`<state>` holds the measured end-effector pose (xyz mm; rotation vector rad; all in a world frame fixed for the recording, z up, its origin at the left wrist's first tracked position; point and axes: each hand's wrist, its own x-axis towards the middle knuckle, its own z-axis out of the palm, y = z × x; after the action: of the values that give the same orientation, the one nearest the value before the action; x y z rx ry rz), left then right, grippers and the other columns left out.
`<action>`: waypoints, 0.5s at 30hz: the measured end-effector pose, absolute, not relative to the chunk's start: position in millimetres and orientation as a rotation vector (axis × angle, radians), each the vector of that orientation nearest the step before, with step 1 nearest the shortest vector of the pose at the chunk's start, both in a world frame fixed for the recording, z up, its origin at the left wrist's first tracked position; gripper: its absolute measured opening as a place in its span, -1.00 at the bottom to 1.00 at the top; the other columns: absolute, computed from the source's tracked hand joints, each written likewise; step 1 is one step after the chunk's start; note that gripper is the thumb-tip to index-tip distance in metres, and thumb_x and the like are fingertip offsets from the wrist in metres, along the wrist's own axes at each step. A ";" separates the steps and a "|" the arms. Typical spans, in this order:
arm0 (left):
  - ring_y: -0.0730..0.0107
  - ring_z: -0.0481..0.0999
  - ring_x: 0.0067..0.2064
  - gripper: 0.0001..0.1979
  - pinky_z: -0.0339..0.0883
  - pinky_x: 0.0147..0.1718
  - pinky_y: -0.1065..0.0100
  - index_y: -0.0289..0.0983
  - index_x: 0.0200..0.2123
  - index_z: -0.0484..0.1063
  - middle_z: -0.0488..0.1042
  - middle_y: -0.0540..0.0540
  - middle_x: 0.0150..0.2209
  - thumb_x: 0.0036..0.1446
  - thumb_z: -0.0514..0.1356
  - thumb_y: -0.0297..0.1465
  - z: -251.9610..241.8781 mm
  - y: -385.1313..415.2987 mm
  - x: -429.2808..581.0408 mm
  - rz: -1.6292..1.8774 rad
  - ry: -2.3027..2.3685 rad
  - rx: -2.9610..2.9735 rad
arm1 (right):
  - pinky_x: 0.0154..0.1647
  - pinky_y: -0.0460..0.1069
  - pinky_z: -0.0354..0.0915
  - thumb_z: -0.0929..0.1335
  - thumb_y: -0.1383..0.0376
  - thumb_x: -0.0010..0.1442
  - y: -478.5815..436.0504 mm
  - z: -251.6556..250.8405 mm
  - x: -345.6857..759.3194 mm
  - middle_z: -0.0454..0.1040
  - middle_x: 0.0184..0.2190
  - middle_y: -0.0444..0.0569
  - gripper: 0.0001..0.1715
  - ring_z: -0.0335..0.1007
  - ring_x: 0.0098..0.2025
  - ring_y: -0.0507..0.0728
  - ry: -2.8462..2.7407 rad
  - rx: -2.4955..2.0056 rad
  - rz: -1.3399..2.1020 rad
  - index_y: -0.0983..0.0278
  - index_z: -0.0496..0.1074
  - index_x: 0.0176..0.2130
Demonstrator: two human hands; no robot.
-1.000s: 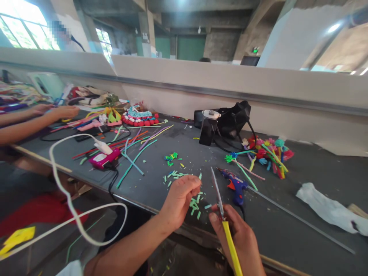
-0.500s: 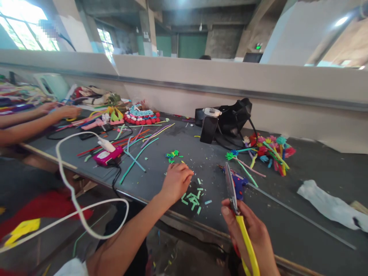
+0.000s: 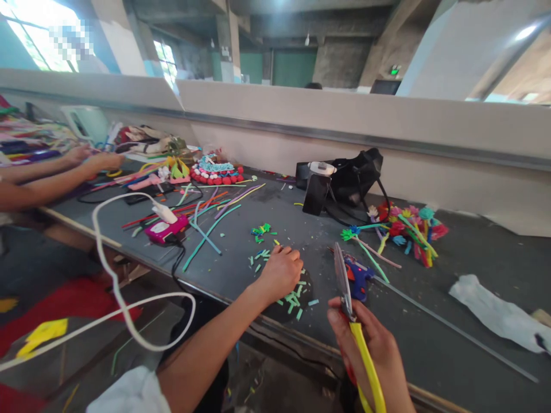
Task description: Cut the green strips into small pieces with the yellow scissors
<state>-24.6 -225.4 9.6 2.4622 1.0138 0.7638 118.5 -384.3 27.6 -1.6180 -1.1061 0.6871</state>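
My left hand (image 3: 282, 274) rests low over the table with its fingers bent together and pointing down; whatever lies under the fingertips is hidden. Around it are scattered short light-green cut pieces (image 3: 294, 299), and a little beyond sits a small heap of green and blue bits (image 3: 261, 230). My right hand (image 3: 376, 350) grips scissors (image 3: 343, 275) by their yellow and red handles, blades pointing up and away. Just behind the blades lies a blue glue gun (image 3: 359, 278) with a long clear glue stick (image 3: 456, 327) trailing from its back.
Fuzzy coloured stems (image 3: 209, 229) and a magenta power socket (image 3: 166, 228) with a white cable (image 3: 101, 246) lie left. At the back stand a phone (image 3: 316, 194) and black bag (image 3: 359, 178); colourful fuzzy flowers (image 3: 413, 226) are right. Another person's hands (image 3: 101, 162) work far left.
My left hand has moved right and slightly nearer over the green pieces, uncovering some on its left. My right hand still holds the scissors, nearly unmoved. The view has shifted slightly.
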 end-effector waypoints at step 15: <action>0.55 0.28 -0.46 -0.83 0.25 -0.35 0.43 -0.31 -0.50 0.45 0.33 0.04 -0.52 0.01 0.35 -0.38 46.4 -270.5 -21.0 1.133 0.517 0.568 | -0.50 -0.12 0.32 0.27 -0.05 0.30 -372.8 10.7 115.3 0.55 -0.41 -0.06 -0.53 0.49 -0.50 0.06 -1.624 -1.755 0.070 0.24 0.48 -0.10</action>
<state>-21.0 -270.5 46.4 0.5684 0.5168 1.1329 115.3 -372.8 10.7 -1.7550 -1.6235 0.0697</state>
